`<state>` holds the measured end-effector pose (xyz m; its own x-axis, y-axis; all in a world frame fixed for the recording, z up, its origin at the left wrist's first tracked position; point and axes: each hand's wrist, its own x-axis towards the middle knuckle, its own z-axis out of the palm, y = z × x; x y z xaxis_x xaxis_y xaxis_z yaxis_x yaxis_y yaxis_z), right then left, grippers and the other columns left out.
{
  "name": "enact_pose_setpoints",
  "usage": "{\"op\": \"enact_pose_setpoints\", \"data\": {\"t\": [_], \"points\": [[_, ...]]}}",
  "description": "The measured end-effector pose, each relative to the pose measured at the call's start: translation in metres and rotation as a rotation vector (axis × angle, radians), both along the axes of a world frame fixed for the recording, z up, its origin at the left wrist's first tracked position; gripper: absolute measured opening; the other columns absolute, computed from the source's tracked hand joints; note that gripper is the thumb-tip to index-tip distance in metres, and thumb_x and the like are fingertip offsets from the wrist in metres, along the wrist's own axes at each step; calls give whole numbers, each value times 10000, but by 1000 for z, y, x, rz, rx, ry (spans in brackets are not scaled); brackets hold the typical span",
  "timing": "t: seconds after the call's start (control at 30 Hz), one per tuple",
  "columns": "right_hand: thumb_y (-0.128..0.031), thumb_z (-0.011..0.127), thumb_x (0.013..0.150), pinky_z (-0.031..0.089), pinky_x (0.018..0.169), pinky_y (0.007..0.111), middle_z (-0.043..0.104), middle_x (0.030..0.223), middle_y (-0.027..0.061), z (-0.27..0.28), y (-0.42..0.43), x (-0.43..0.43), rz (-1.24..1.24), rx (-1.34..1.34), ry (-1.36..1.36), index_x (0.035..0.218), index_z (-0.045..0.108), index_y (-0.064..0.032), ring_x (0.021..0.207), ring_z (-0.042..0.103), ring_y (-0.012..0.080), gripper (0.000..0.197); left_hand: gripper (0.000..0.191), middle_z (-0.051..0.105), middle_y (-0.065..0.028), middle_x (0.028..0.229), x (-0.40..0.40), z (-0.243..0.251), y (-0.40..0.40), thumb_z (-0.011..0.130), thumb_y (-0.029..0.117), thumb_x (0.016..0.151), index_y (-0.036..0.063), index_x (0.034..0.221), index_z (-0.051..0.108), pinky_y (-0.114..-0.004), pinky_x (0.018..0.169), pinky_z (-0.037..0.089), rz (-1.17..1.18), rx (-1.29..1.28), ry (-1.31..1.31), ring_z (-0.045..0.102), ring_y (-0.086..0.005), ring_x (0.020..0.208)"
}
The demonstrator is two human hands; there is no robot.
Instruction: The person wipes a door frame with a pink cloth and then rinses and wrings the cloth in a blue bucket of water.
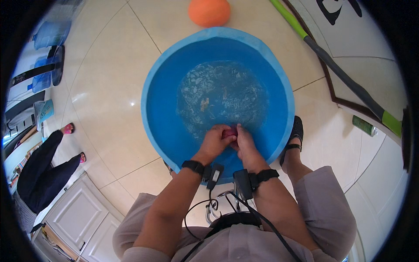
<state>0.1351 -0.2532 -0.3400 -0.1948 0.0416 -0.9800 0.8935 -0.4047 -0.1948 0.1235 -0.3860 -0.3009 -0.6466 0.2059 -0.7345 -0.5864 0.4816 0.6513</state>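
A large round blue plastic tub (157, 137) stands on the tiled floor between my feet, with water (226, 91) and pale floating bits in it. Over the near part of the tub, my left hand (216, 140) and my right hand (245, 140) meet around a small dark red or purple item (229, 132). What that item is, I cannot tell. Both hands hold it, the fingers partly hiding it. Straps with small black devices and cables sit on both wrists.
An orange rounded object (209, 13) lies beyond the tub. To the right are a green and grey pole (343, 77) and a green can (364, 125). Another person in dark trousers (42, 170) is at the left, near white cabinets (78, 219) and blue water bottles (52, 34).
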Motion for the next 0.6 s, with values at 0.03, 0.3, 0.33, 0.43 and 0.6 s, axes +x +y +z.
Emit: {"op": "enact_pose_setpoints", "data": {"t": [0.03, 0.3, 0.33, 0.43, 0.6], "points": [[-372, 470, 1002, 540, 670, 336, 618, 1012, 96, 6, -1, -6, -65, -78, -19, 1116, 595, -65, 821, 621, 192, 351, 338, 484, -191, 1317, 1, 9, 1, 685, 223, 866, 65, 1152, 601, -474, 1025, 373, -48, 30, 65, 422, -394, 1247], [-406, 444, 1011, 532, 619, 359, 601, 924, 73, 52, -26, -41, -177, -453, 63, 1030, 565, -78, 787, 607, 174, 350, 171, 527, -160, 1178, -4, 51, 3, 555, 217, 928, 63, 1000, 570, -488, 971, 363, -46, -72, 870, 470, -382, 1124], [-405, 447, 1008, 527, 626, 353, 602, 920, 76, 56, -29, -43, -215, -470, 49, 1005, 566, -73, 794, 608, 182, 353, 179, 531, -157, 1144, -5, 55, 5, 532, 223, 940, 60, 1005, 568, -485, 949, 363, -26, -119, 886, 473, -376, 1092], [-425, 455, 999, 507, 624, 325, 600, 913, 77, 60, -35, -41, -273, -502, 93, 962, 572, -74, 809, 608, 197, 372, 193, 523, -161, 1088, -13, 65, 10, 485, 234, 973, 60, 978, 567, -485, 900, 353, -12, -163, 794, 456, -368, 1046], [-541, 409, 983, 478, 628, 330, 610, 793, 96, 69, -31, -50, -19, -333, 81, 885, 607, -56, 753, 607, 221, 533, 254, 547, -145, 888, -35, 56, 11, 484, 270, 996, 42, 904, 549, -429, 748, 408, 252, -83, 493, 511, -327, 824]]}}
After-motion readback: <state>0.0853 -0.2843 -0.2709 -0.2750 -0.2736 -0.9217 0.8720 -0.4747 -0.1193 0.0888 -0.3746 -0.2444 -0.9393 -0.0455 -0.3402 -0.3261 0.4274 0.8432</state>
